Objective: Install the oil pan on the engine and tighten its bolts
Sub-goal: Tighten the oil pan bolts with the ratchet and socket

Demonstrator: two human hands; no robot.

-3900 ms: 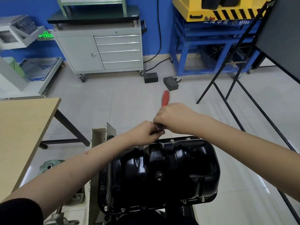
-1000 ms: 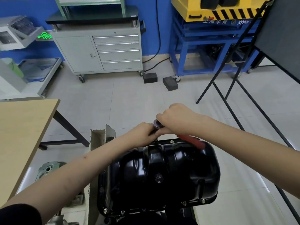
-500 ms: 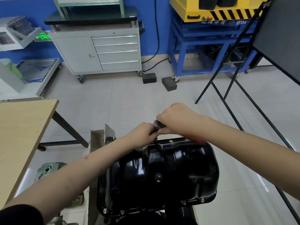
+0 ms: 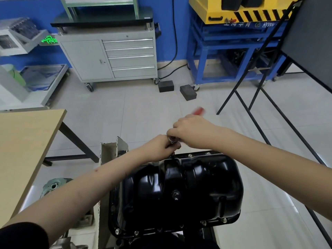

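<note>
Right hand (image 4: 193, 131) grips the red-handled ratchet (image 4: 197, 111) above the far flange of the black oil pan (image 4: 179, 187); left hand (image 4: 161, 146) curls round its socket end. A pale wooden bench (image 4: 23, 141) stands left, on grey tile floor (image 4: 143, 112). Behind: grey drawer cabinet (image 4: 111, 56), blue wall (image 4: 165, 24), blue frame (image 4: 224, 51).

Both hands grip ratchet (image 4: 173, 139) over oil pan (image 4: 179, 191).

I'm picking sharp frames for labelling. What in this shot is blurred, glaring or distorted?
Head view: the red ratchet handle beyond the right hand is smeared by motion; the oil pan carries bright glare streaks on its gloss black; wide-angle bending curves the grey cabinet; the hands themselves look fairly sharp.
</note>
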